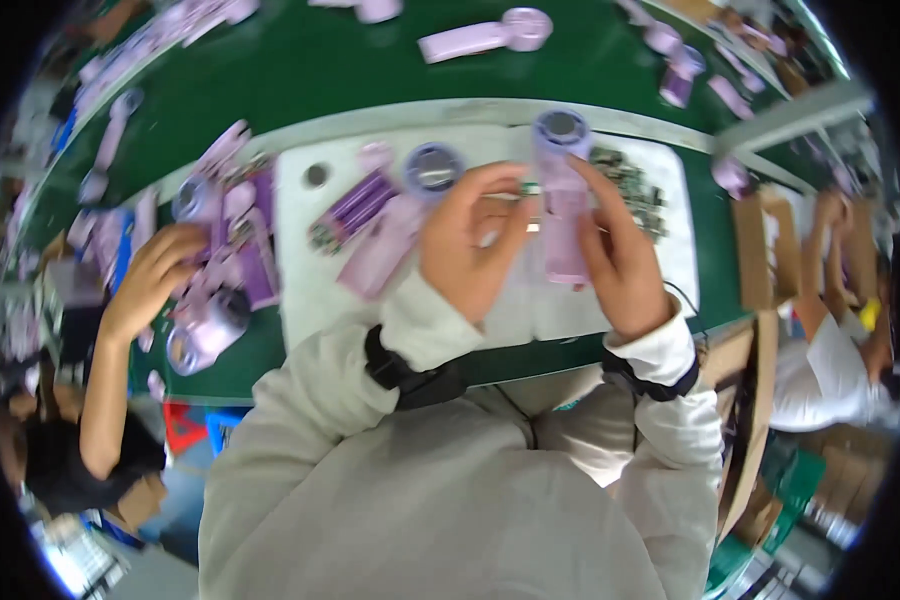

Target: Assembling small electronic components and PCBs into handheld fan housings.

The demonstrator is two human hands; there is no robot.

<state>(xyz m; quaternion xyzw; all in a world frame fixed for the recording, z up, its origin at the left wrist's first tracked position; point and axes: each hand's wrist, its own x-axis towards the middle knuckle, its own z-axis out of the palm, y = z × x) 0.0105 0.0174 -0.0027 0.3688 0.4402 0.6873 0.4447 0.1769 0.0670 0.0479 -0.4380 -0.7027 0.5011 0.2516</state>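
My right hand (pixel 625 265) is closed on a lilac handheld fan (pixel 567 235); its round head, with a grey disc, points away from me. Close to the fan's left side, my left hand (pixel 478 235) pinches a small green circuit board (pixel 530 188), mostly hidden by the fingers. A heap of similar circuit boards (pixel 635 195) lies on the white mat just beyond my right hand. To the left of my left hand are another lilac fan part with a round head (pixel 434 170), a lilac handle shell (pixel 382 245) and a purple handle piece (pixel 355 208).
The white mat (pixel 310 290) rests on a green bench (pixel 360 75). A co-worker's hand (pixel 160 265) reaches into a pile of purple fan parts (pixel 255 240) at the left. More fans (pixel 485 40) lie across the far strip. A cardboard box (pixel 767 250) stands at the right.
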